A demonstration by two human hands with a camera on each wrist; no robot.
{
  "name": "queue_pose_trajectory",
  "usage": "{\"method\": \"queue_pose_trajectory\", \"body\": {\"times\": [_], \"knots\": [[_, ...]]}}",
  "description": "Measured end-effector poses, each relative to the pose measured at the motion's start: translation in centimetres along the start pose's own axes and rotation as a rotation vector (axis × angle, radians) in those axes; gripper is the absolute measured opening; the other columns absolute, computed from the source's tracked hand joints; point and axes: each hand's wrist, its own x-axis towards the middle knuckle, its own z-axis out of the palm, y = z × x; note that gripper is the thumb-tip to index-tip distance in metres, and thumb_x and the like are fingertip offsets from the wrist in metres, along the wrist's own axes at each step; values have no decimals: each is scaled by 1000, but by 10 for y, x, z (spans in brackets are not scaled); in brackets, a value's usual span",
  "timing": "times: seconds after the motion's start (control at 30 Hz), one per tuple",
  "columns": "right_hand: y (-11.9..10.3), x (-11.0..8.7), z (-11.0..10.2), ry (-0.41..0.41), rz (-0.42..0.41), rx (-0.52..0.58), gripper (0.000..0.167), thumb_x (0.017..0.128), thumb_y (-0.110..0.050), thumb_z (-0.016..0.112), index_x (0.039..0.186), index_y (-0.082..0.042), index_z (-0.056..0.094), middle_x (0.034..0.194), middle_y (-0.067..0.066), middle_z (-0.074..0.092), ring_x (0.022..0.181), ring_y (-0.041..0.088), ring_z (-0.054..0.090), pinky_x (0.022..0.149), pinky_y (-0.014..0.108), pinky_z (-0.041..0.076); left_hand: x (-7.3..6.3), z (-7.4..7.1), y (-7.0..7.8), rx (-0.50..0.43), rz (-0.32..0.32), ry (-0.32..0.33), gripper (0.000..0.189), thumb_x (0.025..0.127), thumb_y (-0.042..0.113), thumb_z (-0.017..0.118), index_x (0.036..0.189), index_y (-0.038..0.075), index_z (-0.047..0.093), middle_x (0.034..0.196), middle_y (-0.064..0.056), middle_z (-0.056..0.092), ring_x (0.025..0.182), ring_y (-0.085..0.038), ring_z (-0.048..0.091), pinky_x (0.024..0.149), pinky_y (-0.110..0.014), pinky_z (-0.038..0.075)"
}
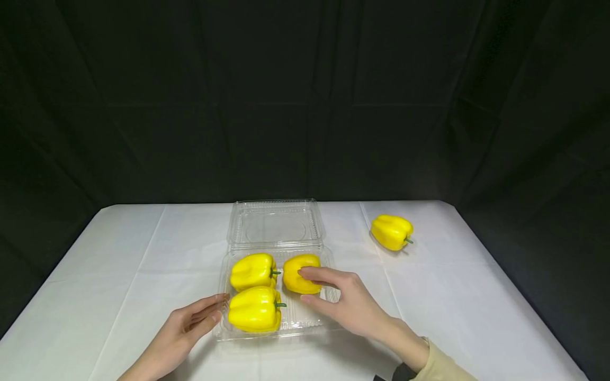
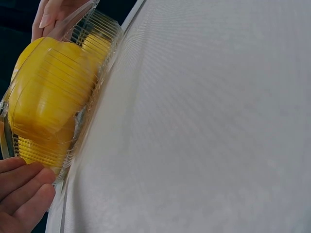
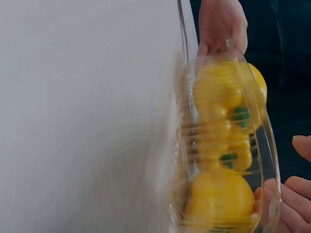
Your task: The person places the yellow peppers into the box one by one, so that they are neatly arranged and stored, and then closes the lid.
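Observation:
A clear plastic clamshell container [image 1: 305, 323] lies on the table with its lid [image 1: 276, 225] folded back. In it, two yellow bell peppers [image 1: 253, 271] with green stems lie on the left side, one behind the other. A third yellow pepper [image 1: 296, 272] lies at the back right of the base. My right hand [image 1: 350, 301] rests its fingertips on this pepper; in the right wrist view the thumb [image 3: 302, 147] stands apart from it. With nearly straight fingers [image 2: 29, 189], my left hand [image 1: 183, 328] touches the container's left side.
Another yellow bell pepper [image 1: 392, 232] lies at the back right of the table, its stem toward the right. A white cloth [image 1: 181, 254] covers the table. Dark curtains [image 1: 305, 106] hang behind and at both sides.

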Motion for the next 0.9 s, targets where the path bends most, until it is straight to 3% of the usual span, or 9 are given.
{"method": "queue_pose_trajectory", "body": {"times": [0.2, 0.63, 0.9], "knots": [[3, -2, -6, 6, -1, -18, 44, 91, -32, 76, 130, -15, 66, 130, -3, 68, 118, 18, 65, 100, 37, 53, -1, 0, 0, -4, -7, -4, 46, 102, 32, 58, 140, 5, 56, 142, -12, 58, 128, -26, 58, 93, -12, 44], [9, -12, -17, 67, 6, -39, 43, 89, -29, 78, 129, -16, 67, 129, -6, 68, 115, 17, 67, 99, 35, 53, 0, 0, 0, 17, 12, 9, 44, 103, 30, 58, 139, 6, 56, 142, -11, 59, 126, -21, 59, 95, -14, 46], [16, -15, -24, 110, 12, -84, 46, 87, -29, 80, 130, -21, 67, 128, -11, 67, 119, 12, 64, 100, 33, 52, 0, -1, -1, 12, 55, -8, 45, 104, 26, 56, 141, 0, 53, 144, -15, 56, 129, -31, 57, 96, -16, 47]]}}
